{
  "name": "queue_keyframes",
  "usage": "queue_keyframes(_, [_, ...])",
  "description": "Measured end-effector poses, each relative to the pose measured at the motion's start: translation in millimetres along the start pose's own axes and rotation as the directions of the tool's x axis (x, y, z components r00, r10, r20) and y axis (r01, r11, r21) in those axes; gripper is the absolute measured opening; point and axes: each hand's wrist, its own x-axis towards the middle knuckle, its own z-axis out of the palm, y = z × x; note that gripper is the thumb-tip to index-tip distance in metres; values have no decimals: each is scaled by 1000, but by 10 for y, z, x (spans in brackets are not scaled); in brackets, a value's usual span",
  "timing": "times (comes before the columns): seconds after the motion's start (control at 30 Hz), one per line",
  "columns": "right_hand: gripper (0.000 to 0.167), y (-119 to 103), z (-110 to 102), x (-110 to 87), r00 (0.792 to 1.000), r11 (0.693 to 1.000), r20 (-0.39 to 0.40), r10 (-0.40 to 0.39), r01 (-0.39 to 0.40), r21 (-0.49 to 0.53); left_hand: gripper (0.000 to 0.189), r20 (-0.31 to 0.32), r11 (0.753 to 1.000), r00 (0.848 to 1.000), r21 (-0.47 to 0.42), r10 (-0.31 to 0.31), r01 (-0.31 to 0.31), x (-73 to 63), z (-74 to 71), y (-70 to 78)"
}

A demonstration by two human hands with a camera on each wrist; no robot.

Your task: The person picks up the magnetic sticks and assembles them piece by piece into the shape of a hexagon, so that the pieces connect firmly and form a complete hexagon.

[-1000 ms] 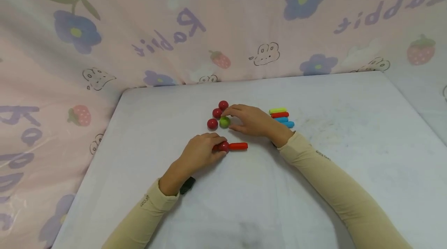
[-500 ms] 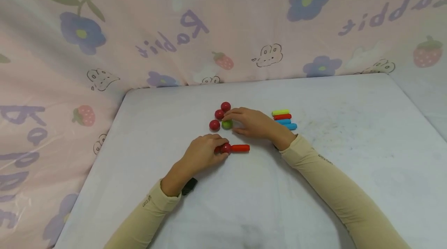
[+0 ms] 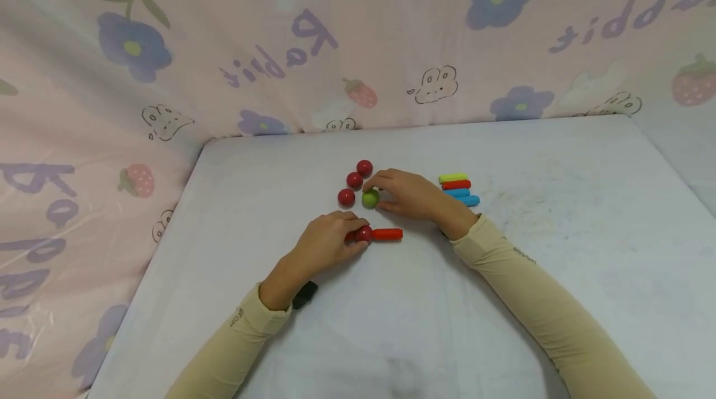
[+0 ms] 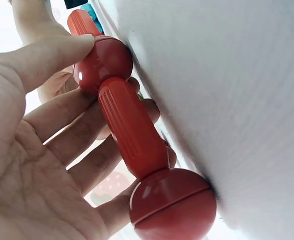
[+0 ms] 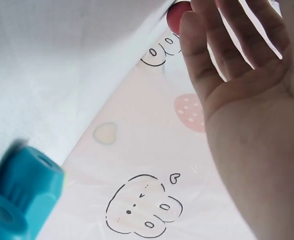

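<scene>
In the left wrist view, my left hand (image 4: 52, 120) grips a red ball-and-rod piece. Its thumb presses on the upper red ball (image 4: 104, 65) and the fingers lie behind the ribbed red rod (image 4: 132, 127). A larger red ball (image 4: 174, 207) sits at the rod's lower end, and a second red rod (image 3: 388, 234) sticks out on the far side. Farther back on the table, my right hand (image 3: 411, 194) pinches a green ball (image 3: 370, 198) between thumb and fingers. That ball is hidden in the right wrist view, where the palm (image 5: 251, 120) shows.
Three loose red balls (image 3: 346, 197) lie in a slanting row left of the green one. Right of my right hand lie a yellow rod (image 3: 453, 178), a red rod (image 3: 456, 185) and blue rods (image 3: 470, 201). A patterned curtain (image 3: 391, 32) hangs behind the white table (image 3: 537, 262).
The green ball has shifted slightly right, away from the red balls, with my right hand's fingers closing round it. My left hand keeps its grip in place. The head view has shifted a little.
</scene>
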Motion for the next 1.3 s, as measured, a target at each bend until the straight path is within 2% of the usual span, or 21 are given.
queue_keyframes(0.13, [39,-5,-7,0,999,1000,17,28,-28,-4,33,3,1000,1000,-2,2,-2,2,-5,2])
queue_keyframes(0.73, [44,-22,-18,5,997,998,46,61,-60,-27,34,25,999,999,-31,-28,29,5,-2,-6])
queue_keyframes(1.3, [44,0,26,0,999,999,24,26,-25,-39,34,24,999,999,-32,-33,33,-1,-2,-7])
